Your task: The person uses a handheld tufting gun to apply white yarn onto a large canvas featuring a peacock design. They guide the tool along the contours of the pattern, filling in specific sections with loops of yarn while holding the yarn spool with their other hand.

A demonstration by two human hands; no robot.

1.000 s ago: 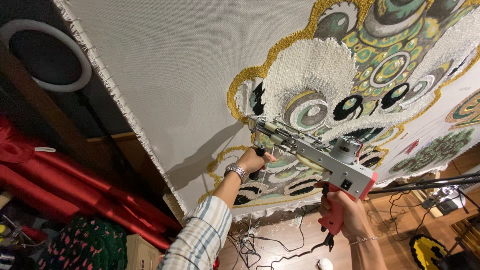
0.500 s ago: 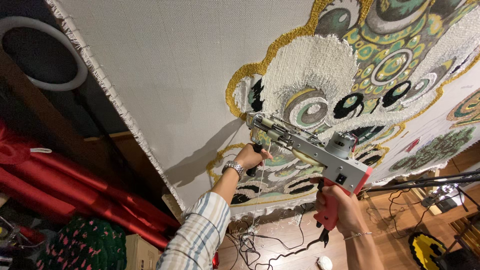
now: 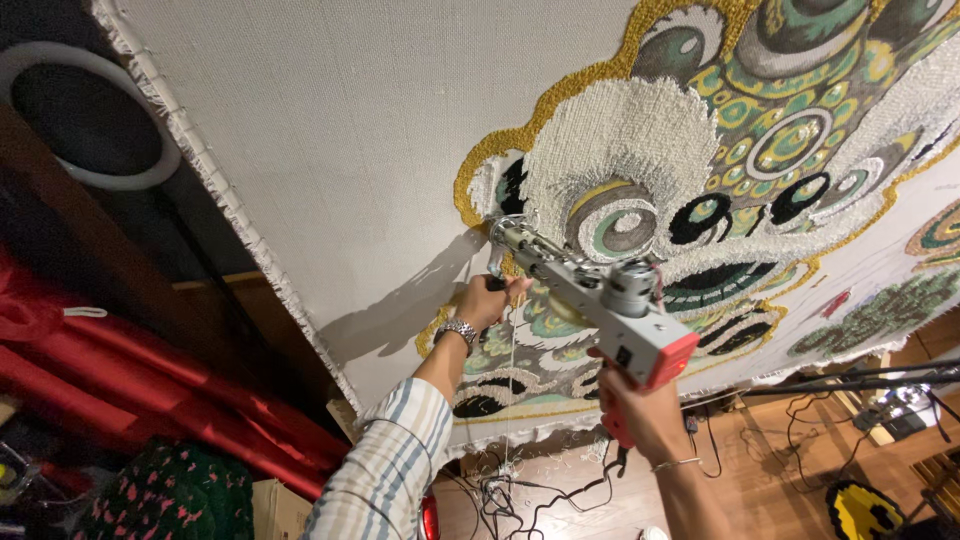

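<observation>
Head view: our left hand point(image 3: 487, 298) and right hand point(image 3: 632, 405) both grip the tufting gun point(image 3: 600, 295), its tip at ten o'clock touching the cloth point(image 3: 380, 150).

A brown cardboard box point(image 3: 278, 507) stands at the bottom edge, just right of the dark green, pink-speckled bundle point(image 3: 165, 495). No labels, signs or screens show.

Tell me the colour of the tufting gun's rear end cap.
Red, clearest in the head view.
</observation>
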